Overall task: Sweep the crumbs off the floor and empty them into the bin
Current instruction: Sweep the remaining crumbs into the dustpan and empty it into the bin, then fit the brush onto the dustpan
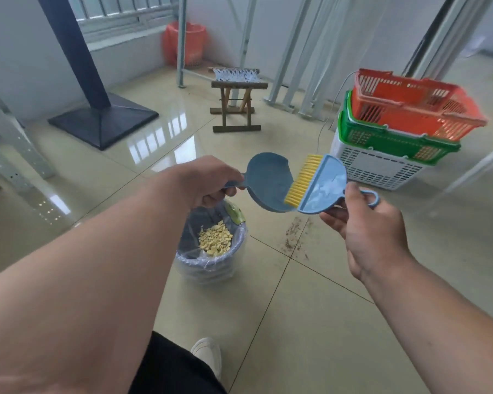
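Directly above my landmark, the round bin lined with clear plastic film (211, 257) with pale yellow crumbs (215, 241) heaped inside, my left hand (211, 182) grips the handle of the blue plastic dustpan (268, 184). Just right of it, my right hand (362, 223) pinches the small blue brush with yellow bristles (322, 183), bristles touching the pan. Right of the bin, dark specks (295, 237), possibly leftover dirt, dot the glossy beige floor tiles (310, 322).

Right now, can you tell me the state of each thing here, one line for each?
dustpan: held up over the bin by the left hand, looks empty
brush: gripped by the right hand, bristles against the dustpan
bin: lined with plastic, open, yellow crumbs inside
floor: dark specks remain beside the bin
baskets: three stacked
stool: unfolded, standing
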`<state>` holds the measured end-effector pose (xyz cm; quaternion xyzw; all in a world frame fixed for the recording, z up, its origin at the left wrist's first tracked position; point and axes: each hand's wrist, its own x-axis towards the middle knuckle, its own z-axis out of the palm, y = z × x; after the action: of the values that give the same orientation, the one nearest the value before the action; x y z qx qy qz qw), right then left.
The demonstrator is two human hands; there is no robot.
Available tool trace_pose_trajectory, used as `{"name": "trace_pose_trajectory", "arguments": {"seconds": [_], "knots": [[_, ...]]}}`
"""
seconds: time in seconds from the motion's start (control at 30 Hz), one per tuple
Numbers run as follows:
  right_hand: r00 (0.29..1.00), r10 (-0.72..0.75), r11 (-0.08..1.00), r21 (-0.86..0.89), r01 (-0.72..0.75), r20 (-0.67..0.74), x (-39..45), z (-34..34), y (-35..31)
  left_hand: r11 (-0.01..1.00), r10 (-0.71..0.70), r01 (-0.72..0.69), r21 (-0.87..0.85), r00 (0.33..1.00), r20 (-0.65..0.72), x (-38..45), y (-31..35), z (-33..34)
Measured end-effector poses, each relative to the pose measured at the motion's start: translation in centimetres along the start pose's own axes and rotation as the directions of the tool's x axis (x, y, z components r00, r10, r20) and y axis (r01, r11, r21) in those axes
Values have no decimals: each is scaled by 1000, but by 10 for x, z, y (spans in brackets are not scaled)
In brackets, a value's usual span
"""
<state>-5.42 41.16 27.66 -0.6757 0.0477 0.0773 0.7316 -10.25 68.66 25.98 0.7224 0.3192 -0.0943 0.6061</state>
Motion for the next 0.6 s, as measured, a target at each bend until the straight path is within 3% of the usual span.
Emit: {"name": "trace_pose_trajectory", "arguments": {"seconds": [0.13, 0.23, 0.37, 0.43, 0.53, 0.6], "knots": [[988, -129, 992, -26, 127, -82, 9, -69, -45, 997, 72, -72, -8, 987, 146, -26, 46, 77], [970, -182, 980, -107, 166, -164, 12, -123, -67, 986, 113, -78, -146, 962, 248, -47, 71, 144], [935, -318, 929, -252, 273, -160, -7, -186, -85, 934, 208, -113, -340, 944, 258, -88, 85, 239], [850, -520, 753, -514, 411, -82, -22, -213, -91, 901, 229, -90, -425, 929, 289, -112, 80, 284], [657, -741, 341, -764, 548, 141, -33, -243, -86, 868, 254, -81, -490, 920, 300, -143, 67, 343], [654, -725, 257, -797, 547, 215, -35, -262, -75, 847, 307, -113, -519, 902, 303, -156, 62, 373]]}}
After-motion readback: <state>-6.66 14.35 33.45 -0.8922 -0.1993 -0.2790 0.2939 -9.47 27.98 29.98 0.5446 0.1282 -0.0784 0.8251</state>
